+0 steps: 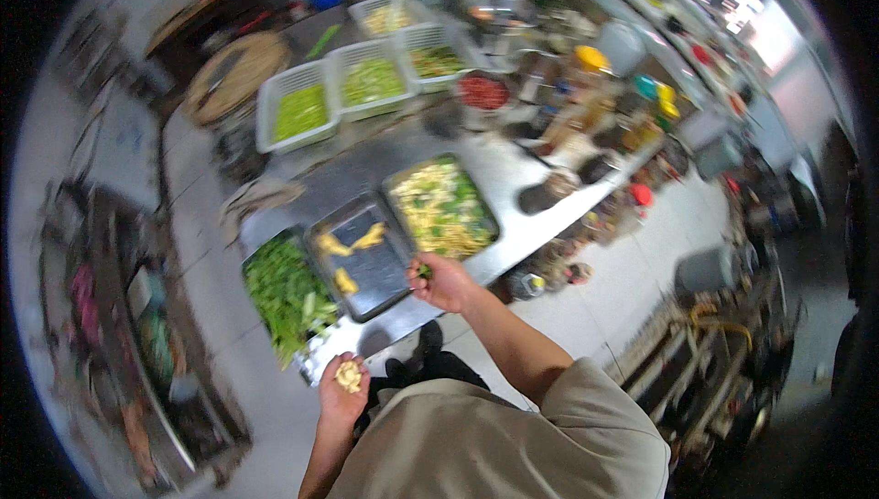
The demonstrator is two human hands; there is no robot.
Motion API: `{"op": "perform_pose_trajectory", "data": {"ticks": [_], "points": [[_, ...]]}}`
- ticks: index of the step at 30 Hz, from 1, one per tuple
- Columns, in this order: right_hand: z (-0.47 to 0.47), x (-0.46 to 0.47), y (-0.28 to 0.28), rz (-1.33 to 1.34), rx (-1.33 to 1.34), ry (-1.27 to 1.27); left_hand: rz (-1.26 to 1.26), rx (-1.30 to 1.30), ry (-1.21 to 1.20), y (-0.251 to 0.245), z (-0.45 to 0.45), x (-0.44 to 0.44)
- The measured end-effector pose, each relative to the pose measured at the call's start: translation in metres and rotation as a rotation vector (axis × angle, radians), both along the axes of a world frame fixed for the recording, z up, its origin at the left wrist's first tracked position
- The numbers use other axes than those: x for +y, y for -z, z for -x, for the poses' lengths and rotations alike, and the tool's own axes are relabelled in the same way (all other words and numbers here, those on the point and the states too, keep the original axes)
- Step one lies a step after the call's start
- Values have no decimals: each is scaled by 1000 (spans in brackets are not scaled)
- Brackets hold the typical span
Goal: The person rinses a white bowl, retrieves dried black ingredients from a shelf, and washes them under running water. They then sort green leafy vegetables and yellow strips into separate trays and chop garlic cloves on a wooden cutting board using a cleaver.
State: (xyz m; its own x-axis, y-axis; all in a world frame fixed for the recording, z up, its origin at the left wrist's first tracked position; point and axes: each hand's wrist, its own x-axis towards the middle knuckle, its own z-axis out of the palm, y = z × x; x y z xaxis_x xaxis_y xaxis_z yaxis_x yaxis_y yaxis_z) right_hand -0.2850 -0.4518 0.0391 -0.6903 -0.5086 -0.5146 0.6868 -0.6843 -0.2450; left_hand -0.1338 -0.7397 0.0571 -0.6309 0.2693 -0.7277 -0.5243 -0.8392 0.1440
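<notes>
My left hand (343, 404) is palm up in front of the table edge, cupping pale yellow pieces (348, 377), perhaps garlic. Close to the near corner of the middle tray, my right hand (443, 285) pinches a small bit of green vegetable (424, 270). That middle metal tray (381, 276) holds a few yellow lumps that look like ginger (371, 234). To its right, another tray contains chopped pale and green vegetables (446, 210). Leafy greens (285, 286) fill the left tray, their stems hanging over its near edge.
White plastic baskets (332, 128) of cut vegetables line the back, beside a bowl of red food (484, 90). A knife lies on a round wooden chopping block (254, 77). Bottles and jars (590, 114) crowd the right side. A cloth (261, 200) lies at the table's left edge.
</notes>
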Motion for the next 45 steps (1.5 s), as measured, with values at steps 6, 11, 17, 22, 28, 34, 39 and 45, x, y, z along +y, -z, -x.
{"op": "perform_pose_trajectory", "data": {"ticks": [6,11,17,22,28,34,39,45], "points": [[-81,100,-55,-319,38,186,10,-13,220,-15,2,36],[-192,141,-77,-495,-71,432,21,70,432,9,8,61],[-312,212,-34,-610,-162,669,56,-10,599,-1,0,115],[-383,293,-3,-374,-452,1056,96,25,659,-5,-9,180],[-467,407,22,-232,-546,1314,207,-73,658,-1,-27,300],[-507,528,37,-183,-581,1376,88,-82,752,4,-45,459],[-475,634,42,-212,-543,1371,187,-185,757,3,-40,561],[-423,765,31,-347,-565,1435,189,-94,839,32,5,704]]}}
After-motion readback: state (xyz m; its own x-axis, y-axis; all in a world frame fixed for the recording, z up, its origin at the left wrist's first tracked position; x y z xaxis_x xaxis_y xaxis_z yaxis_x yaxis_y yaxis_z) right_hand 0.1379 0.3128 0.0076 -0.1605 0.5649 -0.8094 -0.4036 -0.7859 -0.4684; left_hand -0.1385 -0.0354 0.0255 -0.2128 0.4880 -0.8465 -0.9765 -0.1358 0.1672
